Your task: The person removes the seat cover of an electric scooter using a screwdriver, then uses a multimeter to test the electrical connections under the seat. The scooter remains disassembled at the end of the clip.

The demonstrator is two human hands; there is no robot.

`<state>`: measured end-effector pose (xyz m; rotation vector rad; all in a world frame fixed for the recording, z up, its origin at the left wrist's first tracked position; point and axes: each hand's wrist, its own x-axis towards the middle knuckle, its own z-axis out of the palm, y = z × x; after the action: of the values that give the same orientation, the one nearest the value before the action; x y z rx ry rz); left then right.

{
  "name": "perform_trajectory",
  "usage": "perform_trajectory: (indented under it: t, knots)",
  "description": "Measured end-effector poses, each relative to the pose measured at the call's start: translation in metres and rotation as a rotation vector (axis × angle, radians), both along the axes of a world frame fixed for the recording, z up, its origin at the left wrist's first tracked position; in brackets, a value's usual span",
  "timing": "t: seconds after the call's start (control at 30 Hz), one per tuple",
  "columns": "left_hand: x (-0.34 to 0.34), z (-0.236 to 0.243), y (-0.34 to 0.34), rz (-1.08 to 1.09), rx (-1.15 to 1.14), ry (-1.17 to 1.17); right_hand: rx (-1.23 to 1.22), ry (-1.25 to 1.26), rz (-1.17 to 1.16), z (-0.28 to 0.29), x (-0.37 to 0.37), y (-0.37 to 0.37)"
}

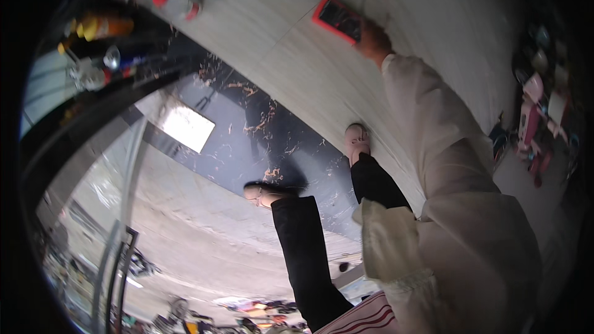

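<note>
My right hand grips a red-and-black handheld meter, its arm in a pale long sleeve reaching up from the lower right. A dark lead runs from beyond the meter toward the top edge. I see no left hand; pale jacket fabric fills the lower right. Below the meter are my feet in pink shoes, on pale floor and a dark marbled strip.
Bottles with red tops stand at upper left, near dark shelving holding yellow bottles. A glass-and-metal door frame runs down the left, beside a bright white rectangle. Assorted pink and grey items cluster at right.
</note>
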<state>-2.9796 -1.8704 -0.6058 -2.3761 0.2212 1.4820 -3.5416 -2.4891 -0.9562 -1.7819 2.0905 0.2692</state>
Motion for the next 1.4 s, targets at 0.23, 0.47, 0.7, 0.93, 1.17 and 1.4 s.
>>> perform_trajectory:
  t: [0.23,0.47,0.7,0.93,1.17,1.4]
  knots:
    - [-0.084,0.038,0.077,0.214,0.100,-0.038,0.226,-0.110,-0.079,-0.064,0.024,-0.014]
    - [-0.126,0.130,0.157,-0.554,-0.350,0.119,1.196,-0.928,-0.223,0.060,0.160,0.202]
    - [-0.117,0.171,-0.027,1.239,-0.741,0.011,1.522,-1.015,0.624,0.366,0.365,0.317]
    - [-0.088,0.322,0.012,1.424,-1.347,-0.079,0.795,-1.023,1.554,0.643,0.495,0.429]
    - [-0.033,0.429,0.095,1.789,-1.531,-0.538,1.003,-1.205,1.945,0.767,0.592,0.507]
    - [0.007,0.504,0.186,1.743,-2.231,-0.721,1.109,-1.031,2.347,0.802,0.682,0.572]
